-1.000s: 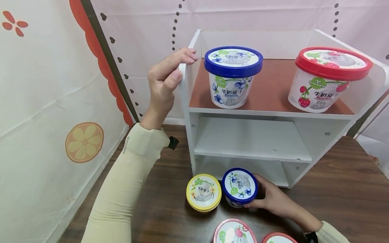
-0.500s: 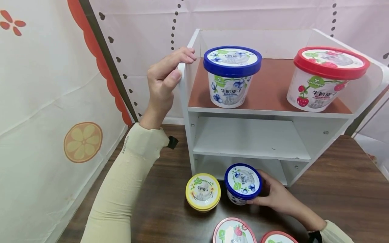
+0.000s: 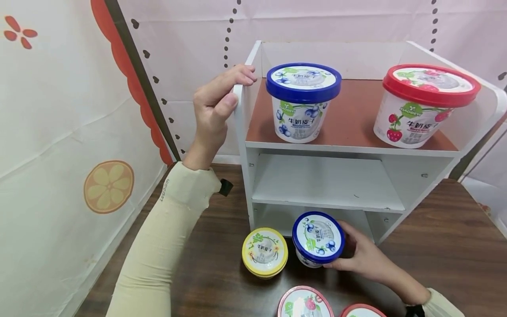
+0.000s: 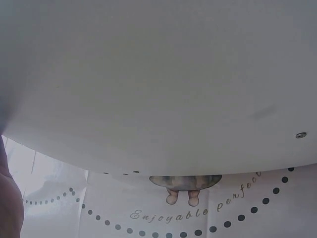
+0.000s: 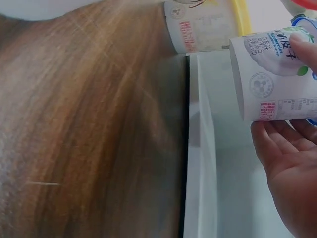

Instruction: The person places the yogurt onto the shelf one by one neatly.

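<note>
My left hand [image 3: 215,108] grips the upper left edge of a white shelf's side panel [image 3: 242,127], fingers over the edge and thumb on the near side. My right hand [image 3: 362,255] holds a blueberry ice-cream-style tub with a blue lid [image 3: 318,237] from its right side, in front of the lowest shelf level. In the right wrist view the thumb and fingers clasp the white tub [image 5: 277,79], its base off the table. Just left of it a yellow-lidded tub [image 3: 264,252] stands on the table. Only the panel's outer face [image 4: 163,99] fills most of the left wrist view.
On the shelf's brown top stand a blue-lidded tub [image 3: 303,103] at left and a red-lidded strawberry tub [image 3: 425,105] at right. Two red-lidded tubs [image 3: 305,304] [image 3: 362,311] sit at the near table edge. Printed cloth hangs behind and at left.
My right hand has raised the blue-lidded tub from the table and shifted it slightly right, away from the yellow-lidded tub. The left hand keeps its grip on the panel.
</note>
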Motion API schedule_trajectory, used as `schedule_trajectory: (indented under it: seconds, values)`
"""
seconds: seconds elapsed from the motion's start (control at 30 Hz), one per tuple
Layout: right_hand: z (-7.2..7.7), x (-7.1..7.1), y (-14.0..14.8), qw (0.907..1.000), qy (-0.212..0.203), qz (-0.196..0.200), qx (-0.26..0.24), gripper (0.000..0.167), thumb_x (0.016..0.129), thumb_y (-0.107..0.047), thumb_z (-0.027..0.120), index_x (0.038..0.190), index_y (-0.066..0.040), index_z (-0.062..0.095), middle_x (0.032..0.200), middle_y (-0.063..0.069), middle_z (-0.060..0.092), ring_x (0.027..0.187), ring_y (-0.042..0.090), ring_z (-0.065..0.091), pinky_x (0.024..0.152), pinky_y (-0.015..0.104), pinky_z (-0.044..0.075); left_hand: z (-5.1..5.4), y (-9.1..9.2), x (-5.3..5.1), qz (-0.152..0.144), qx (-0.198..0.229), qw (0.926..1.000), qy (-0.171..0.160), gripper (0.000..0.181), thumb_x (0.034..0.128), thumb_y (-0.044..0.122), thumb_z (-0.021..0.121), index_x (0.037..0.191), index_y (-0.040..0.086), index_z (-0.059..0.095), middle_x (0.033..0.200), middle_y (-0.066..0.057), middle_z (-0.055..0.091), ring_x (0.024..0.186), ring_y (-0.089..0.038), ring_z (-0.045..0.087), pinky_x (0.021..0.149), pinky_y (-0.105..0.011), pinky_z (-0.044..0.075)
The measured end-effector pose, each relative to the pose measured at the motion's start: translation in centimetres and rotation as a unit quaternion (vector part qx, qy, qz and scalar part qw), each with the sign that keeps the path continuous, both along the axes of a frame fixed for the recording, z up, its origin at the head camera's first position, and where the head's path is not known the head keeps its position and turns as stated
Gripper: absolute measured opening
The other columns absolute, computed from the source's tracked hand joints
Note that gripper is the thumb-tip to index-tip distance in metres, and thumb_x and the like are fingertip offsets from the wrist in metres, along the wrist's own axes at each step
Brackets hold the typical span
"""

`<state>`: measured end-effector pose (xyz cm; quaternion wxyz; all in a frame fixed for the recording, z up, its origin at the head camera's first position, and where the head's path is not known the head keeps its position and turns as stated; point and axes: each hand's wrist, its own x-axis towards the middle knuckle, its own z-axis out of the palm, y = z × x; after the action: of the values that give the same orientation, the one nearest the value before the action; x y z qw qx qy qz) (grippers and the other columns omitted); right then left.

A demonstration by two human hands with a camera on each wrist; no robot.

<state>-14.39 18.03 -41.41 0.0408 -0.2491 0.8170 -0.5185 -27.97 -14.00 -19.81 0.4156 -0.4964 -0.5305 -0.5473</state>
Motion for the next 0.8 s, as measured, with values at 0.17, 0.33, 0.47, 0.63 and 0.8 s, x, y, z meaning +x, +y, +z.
schedule_trajectory:
  seconds: [0.17,0.33,0.47,0.63,0.8]
  values:
    - [0.5,0.4,0.0,0.9995,0.03,-0.005,-0.006,0.081,0.069,-0.013,0.088,0.138,-0.001,0.048,0.124,0.012,0.059,0.104,0.019,0.061,0.084,0.03,0.05,-0.1,0.1,0.0,0.0,0.0,1.0,-0.001,0.042,0.0837,0.028,0.051,0.09,-0.012,0.064,0.098,-0.023,0.067,0.108,-0.035,0.06,0.095,-0.051,0.046]
    - [1.1,0.7,0.1,0.9981,0.057,-0.001,-0.023,0.082,0.066,-0.008,0.089,0.138,-0.003,0.049,0.124,0.009,0.06,0.104,0.017,0.061,0.085,0.029,0.05,0.0,0.2,0.0,-0.001,0.005,1.0,0.002,0.042,0.0835,0.028,0.051,0.089,-0.013,0.063,0.097,-0.024,0.067,0.107,-0.035,0.06,0.095,-0.051,0.045]
    - [1.4,0.8,0.3,0.9968,0.073,0.01,-0.032,0.085,0.066,-0.005,0.088,0.14,-0.005,0.048,0.126,0.006,0.059,0.107,0.017,0.06,0.087,0.029,0.049,0.0,0.2,0.0,-0.004,0.007,1.0,0.005,0.042,0.0833,0.027,0.051,0.089,-0.013,0.063,0.096,-0.024,0.067,0.106,-0.035,0.06,0.096,-0.051,0.045]
    - [1.9,0.8,0.3,0.9937,0.097,0.017,-0.053,0.087,0.064,0.001,0.087,0.142,-0.004,0.047,0.128,0.004,0.059,0.109,0.016,0.059,0.088,0.028,0.048,0.0,0.2,0.0,-0.007,0.011,0.9999,0.004,0.042,0.0832,0.027,0.052,0.089,-0.013,0.063,0.096,-0.023,0.067,0.106,-0.035,0.06,0.096,-0.051,0.045]
    - [2.6,1.0,0.4,0.9893,0.11,0.023,-0.093,0.087,0.062,0.01,0.083,0.141,0.001,0.046,0.128,0.004,0.059,0.107,0.017,0.061,0.084,0.027,0.051,0.0,0.3,0.0,-0.017,0.013,0.9997,0.009,0.041,0.0832,0.026,0.052,0.088,-0.014,0.062,0.095,-0.022,0.067,0.105,-0.036,0.06,0.097,-0.052,0.043]
